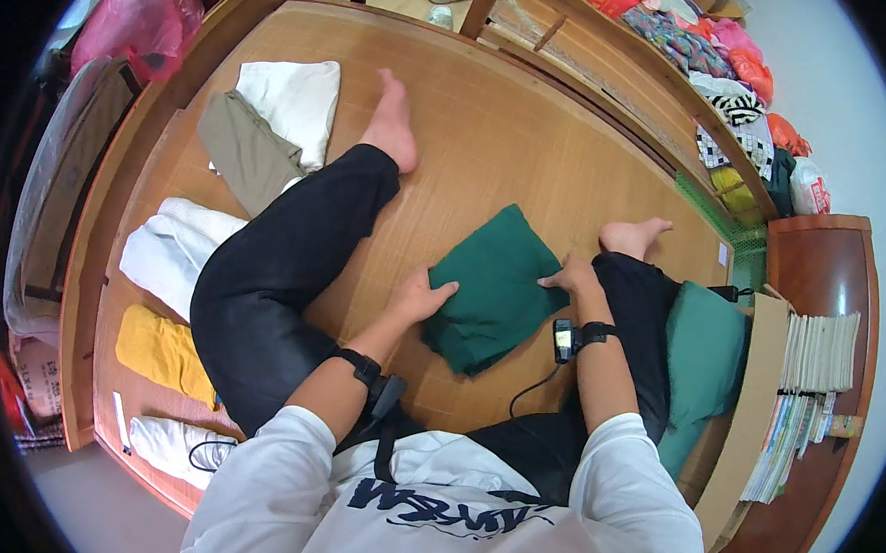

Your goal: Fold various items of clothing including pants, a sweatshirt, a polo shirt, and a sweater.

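A dark green folded cloth (494, 289), perhaps a garment, lies between my legs on the wooden board. My left hand (426, 293) grips its left edge, thumb on top and the other fingers partly hidden beneath. On the opposite edge, my right hand (571, 276) pinches the fabric in the same way. The cloth is a compact, roughly four-sided bundle with uneven layers at its near end. Each of my forearms wears a black strap with a small device (565, 340).
Left of me lie a khaki cloth (248, 151), white cloths (176, 252) and a yellow one (161, 349). A lighter green cloth (705, 348) sits at my right beside a cardboard box (747, 431) and stacked books (818, 355). Wooden rails (644, 101) border the board.
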Available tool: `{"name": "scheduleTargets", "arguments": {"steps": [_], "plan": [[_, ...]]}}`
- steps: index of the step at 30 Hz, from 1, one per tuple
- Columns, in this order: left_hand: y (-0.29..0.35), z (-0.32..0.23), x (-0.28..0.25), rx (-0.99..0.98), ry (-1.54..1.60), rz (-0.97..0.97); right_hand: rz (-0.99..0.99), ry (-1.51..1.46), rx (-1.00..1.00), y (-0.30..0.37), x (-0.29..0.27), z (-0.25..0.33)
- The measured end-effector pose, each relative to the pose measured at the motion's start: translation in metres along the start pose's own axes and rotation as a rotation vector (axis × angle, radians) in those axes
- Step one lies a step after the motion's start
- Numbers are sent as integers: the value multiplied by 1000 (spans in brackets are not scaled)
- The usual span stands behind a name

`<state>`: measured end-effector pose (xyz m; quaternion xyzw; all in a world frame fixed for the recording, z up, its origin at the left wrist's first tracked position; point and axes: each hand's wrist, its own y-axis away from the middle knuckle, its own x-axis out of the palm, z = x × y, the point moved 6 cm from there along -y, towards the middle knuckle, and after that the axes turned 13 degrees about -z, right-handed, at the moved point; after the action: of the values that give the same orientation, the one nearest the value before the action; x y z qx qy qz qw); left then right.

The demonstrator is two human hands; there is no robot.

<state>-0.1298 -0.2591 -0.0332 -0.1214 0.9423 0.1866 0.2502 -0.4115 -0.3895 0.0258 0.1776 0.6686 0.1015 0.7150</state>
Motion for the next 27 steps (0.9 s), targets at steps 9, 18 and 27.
{"name": "scheduleTargets", "arguments": {"steps": [9, 18, 27], "plan": [[5, 5, 26, -192, 143, 564, 602, -378, -92, 16, 41, 4], [7, -13, 29, -314, 112, 563, 330, -693, -218, -18, 95, 0], [54, -147, -27, -175, 248, 706, -60, -815, -274, 156, -132, -50]]}}
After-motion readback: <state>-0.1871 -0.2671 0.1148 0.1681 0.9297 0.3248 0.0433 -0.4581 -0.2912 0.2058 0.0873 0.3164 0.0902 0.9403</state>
